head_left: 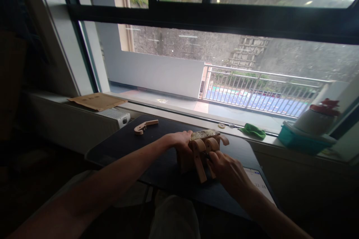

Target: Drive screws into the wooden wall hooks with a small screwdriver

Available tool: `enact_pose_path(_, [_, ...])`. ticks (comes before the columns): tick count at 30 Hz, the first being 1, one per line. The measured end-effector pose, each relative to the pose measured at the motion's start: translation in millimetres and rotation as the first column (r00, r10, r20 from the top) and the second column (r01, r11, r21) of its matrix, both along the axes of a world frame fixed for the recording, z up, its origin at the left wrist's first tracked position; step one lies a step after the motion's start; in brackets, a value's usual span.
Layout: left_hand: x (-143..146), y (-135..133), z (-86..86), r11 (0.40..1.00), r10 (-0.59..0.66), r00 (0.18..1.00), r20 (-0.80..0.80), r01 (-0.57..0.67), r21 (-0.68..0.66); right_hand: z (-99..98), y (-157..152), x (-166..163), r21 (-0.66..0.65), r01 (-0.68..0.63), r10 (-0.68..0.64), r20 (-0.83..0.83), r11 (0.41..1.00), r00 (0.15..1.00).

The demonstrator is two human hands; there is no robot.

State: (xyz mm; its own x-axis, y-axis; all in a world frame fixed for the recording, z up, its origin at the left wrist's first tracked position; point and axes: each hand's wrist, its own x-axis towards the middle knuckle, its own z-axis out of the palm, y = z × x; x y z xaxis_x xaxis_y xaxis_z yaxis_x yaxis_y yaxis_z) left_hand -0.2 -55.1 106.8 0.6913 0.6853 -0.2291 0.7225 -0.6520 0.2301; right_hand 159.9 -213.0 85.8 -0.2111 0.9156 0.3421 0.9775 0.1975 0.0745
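Observation:
A wooden assembly (199,145) with several curved, hook-ended pieces and a pale patterned top stands on the dark table (168,177). My left hand (183,140) grips its left side, with the fingertips partly hidden behind it. Against the front, my right hand (221,162) is closed in a pinch by the curved pieces. Something small and dark shows at its fingertips, too dim to name. A loose curved wooden piece (146,125) with small metal pins lies apart at the table's far left.
A phone (258,181) with a lit screen lies at the table's right edge. On the window sill are a brown envelope (97,101), a green cloth (252,130), a roll of tape (221,126) and a teal box (303,140) with a red-topped container (315,119) on it.

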Motion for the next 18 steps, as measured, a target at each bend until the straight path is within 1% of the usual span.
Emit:
enact_pose_path(2, [-0.6,2.6,-2.1,1.000,0.021,1.000,0.007,-0.021,-0.011,-2.2,1.7,1.9,0.023,-0.001,0.000,0.050,1.000,0.999])
enact_pose_path(5, [-1.2,3.7,-2.8,1.000,0.011,1.000,0.003,-0.011,0.004,-10.5,2.9,0.0,-0.001,0.028,-0.028,-0.001,1.000,1.000])
enact_pose_path(7, [-1.4,2.3,-1.3,1.000,-0.011,1.000,0.003,0.011,0.007,-17.1,2.7,-3.9,-0.036,0.066,-0.069,-0.087,0.997,0.994])
enact_pose_path(9, [-1.7,0.3,0.9,1.000,-0.021,1.000,0.004,0.021,-0.005,-22.6,2.3,-7.5,-0.074,0.102,-0.116,-0.213,0.992,0.970])
enact_pose_path(12, [-2.2,-0.9,3.0,1.000,-0.004,1.000,0.000,0.004,-0.019,-26.3,2.8,-9.2,-0.159,0.108,-0.167,-0.425,0.981,0.890])
enact_pose_path(14, [-2.3,0.0,3.2,1.000,-0.004,1.000,-0.002,0.004,-0.020,-24.4,3.2,-8.1,-0.209,0.088,-0.184,-0.501,0.974,0.846])
enact_pose_path(16, [-2.3,1.5,2.8,1.000,-0.011,1.000,0.003,0.011,-0.022,-19.6,2.7,-6.5,-0.223,0.078,-0.180,-0.482,0.972,0.857])
enact_pose_path(18, [-2.2,2.7,2.2,1.000,-0.008,1.000,0.010,0.009,-0.026,-13.5,1.6,-5.6,-0.188,0.073,-0.142,-0.387,0.979,0.911])
